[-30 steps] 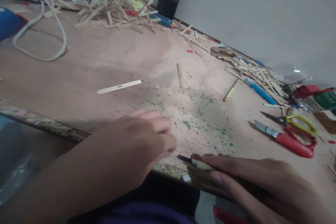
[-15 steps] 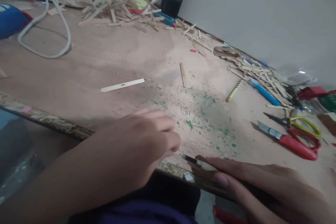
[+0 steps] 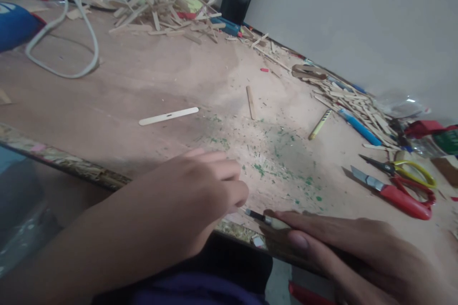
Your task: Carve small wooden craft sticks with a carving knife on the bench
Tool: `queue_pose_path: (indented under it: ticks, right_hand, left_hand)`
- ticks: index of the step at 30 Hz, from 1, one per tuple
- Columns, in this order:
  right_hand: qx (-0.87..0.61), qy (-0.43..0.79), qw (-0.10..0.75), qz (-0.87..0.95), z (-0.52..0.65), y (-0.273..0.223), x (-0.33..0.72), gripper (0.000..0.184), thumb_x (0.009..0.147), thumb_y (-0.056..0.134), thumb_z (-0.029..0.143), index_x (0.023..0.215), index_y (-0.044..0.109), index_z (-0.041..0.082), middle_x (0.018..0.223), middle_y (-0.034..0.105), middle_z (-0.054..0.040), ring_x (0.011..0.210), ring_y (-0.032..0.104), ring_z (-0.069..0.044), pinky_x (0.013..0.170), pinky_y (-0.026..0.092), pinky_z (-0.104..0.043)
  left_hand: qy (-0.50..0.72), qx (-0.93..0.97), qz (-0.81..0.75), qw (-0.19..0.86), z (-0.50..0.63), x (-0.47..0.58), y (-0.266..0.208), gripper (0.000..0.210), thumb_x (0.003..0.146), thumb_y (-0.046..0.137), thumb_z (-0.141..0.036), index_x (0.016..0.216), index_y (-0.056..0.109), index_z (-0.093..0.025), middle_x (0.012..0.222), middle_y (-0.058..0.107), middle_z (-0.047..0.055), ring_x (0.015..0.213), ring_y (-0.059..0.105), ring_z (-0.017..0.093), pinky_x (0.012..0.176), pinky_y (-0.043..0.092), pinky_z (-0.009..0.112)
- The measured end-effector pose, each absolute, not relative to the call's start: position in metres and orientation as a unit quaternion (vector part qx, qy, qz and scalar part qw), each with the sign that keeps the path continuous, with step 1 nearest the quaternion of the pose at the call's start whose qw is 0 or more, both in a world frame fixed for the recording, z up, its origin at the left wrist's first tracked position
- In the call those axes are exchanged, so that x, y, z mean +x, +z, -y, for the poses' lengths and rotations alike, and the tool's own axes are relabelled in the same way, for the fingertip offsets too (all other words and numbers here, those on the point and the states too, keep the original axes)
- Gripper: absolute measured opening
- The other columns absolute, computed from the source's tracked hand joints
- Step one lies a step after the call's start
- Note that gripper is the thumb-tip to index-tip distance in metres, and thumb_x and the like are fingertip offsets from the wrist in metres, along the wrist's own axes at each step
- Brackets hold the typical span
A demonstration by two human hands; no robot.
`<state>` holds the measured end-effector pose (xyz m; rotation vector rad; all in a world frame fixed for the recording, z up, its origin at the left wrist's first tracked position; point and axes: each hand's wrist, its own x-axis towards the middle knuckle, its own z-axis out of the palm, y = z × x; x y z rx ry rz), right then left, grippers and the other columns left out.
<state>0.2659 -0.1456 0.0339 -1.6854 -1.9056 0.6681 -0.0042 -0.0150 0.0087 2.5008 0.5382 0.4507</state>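
Note:
My right hand [image 3: 343, 243] is closed around the pale handle of a small carving chisel [image 3: 266, 219], near the table's front edge. Its dark metal tip points left, close to the fingers of my left hand [image 3: 200, 195]. Those fingers are curled and pressed together low over the tabletop; whatever they pinch is hidden beneath them. Past my left hand lies a single pale craft stick [image 3: 169, 116] with a small dark slot at its middle. A shorter piece of stick [image 3: 251, 102] rests farther back, beyond scattered green shavings [image 3: 259, 169].
Scissors [image 3: 411, 171] and a red-handled knife [image 3: 404, 198] lie to the right, near a blue cutter [image 3: 359, 126] and a stick heap [image 3: 354, 95]. Another pile of craft sticks [image 3: 153, 9] spreads along the back left, with a white cable loop [image 3: 95, 52] beside it.
The chisel and my right hand have shifted slightly left, bringing the tip nearer to my left hand's fingers. My left hand stays almost in place.

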Motion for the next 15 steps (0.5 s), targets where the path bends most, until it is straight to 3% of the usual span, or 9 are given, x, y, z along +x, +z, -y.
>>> queue_pose_path:
  ticks: [7, 11, 15]
  right_hand:
    - [-0.608, 0.220, 0.137, 0.750, 0.122, 0.056, 0.284, 0.020, 0.112, 0.081, 0.049, 0.117, 0.100, 0.049, 0.107, 0.097, 0.0009, 0.078, 0.095, -0.029, 0.054, 0.074, -0.031]
    - [-0.614, 0.240, 0.179, 0.731, 0.126, 0.047, 0.280, 0.024, 0.115, 0.077, 0.050, 0.123, 0.100, 0.049, 0.107, 0.097, 0.0026, 0.077, 0.094, -0.029, 0.059, 0.076, -0.031]
    - [-0.625, 0.263, 0.218, 0.701, 0.132, 0.036, 0.274, 0.032, 0.118, 0.070, 0.055, 0.115, 0.101, 0.047, 0.099, 0.097, 0.0018, 0.075, 0.094, -0.029, 0.065, 0.079, -0.032]
  left_hand:
    - [0.169, 0.927, -0.196, 0.271, 0.014, -0.004, 0.007, 0.028, 0.108, 0.066, -0.005, 0.092, 0.075, -0.026, 0.093, 0.075, 0.002, 0.089, 0.067, 0.023, 0.081, 0.050, 0.038]
    - [0.168, 0.927, -0.197, 0.270, 0.015, -0.004, 0.008, 0.029, 0.109, 0.064, -0.005, 0.093, 0.075, -0.025, 0.093, 0.075, 0.001, 0.089, 0.067, 0.022, 0.082, 0.049, 0.038]
    - [0.170, 0.928, -0.195, 0.269, 0.015, -0.003, 0.008, 0.028, 0.109, 0.065, -0.005, 0.093, 0.075, -0.025, 0.093, 0.075, 0.001, 0.088, 0.068, 0.022, 0.083, 0.050, 0.037]
